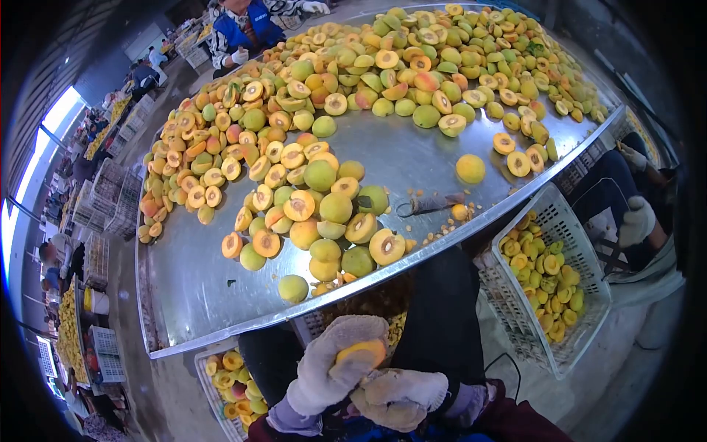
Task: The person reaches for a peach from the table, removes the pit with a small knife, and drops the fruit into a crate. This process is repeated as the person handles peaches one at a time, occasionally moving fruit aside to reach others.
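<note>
Low in the view, over my lap, my gloved left hand (337,361) is closed around a yellow-orange peach half (362,352). Just below and to its right, my gloved right hand (401,398) has its fingers curled against the left one; whatever they hold is hidden. Beyond them, near the metal table's (199,309) front edge, lies a cluster of whole and halved peaches (335,208), some halves with the stone showing. A small pitting tool (434,204) with a wire loop and a dark handle rests on the table to the right of the cluster.
A large heap of peaches (383,59) covers the table's far side. At right stands a plastic crate (582,258) of pitted halves; another crate (206,376) sits at lower left. A co-worker in a blue vest (247,33) is across the table. Another person's gloved hand (637,221) shows at right.
</note>
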Tool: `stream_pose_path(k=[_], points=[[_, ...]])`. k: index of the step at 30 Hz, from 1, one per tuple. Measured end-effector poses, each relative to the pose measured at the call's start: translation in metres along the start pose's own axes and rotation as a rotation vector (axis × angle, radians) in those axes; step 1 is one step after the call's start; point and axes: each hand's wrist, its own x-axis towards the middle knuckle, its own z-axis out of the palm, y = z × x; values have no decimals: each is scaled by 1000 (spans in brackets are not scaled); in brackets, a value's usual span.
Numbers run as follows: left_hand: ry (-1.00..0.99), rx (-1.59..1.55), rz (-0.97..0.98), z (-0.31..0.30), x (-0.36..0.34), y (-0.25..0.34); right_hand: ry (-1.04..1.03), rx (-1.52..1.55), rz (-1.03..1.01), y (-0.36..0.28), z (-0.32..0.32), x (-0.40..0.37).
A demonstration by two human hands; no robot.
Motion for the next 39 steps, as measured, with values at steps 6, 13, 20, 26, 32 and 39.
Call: stream_pose_path(k=[6,13,20,26,32,39], points=[[147,-617,-265,20,-22,-6,30,2,139,1,-2,-2],[288,-971,-302,40,-22,9,-110,-1,39,7,-2,-5],[302,-1662,-347,40,-16,-23,-190,10,148,6,-10,-10],[752,-1046,-465,-11,-40,-29,1,96,97,-1,-19,-3],[1126,-253,-372,-104,-187,-84,126,8,31,4,-20,6],[1368,-1028,-379,-109,-322,-130,415,-232,83,18,-3,35]])
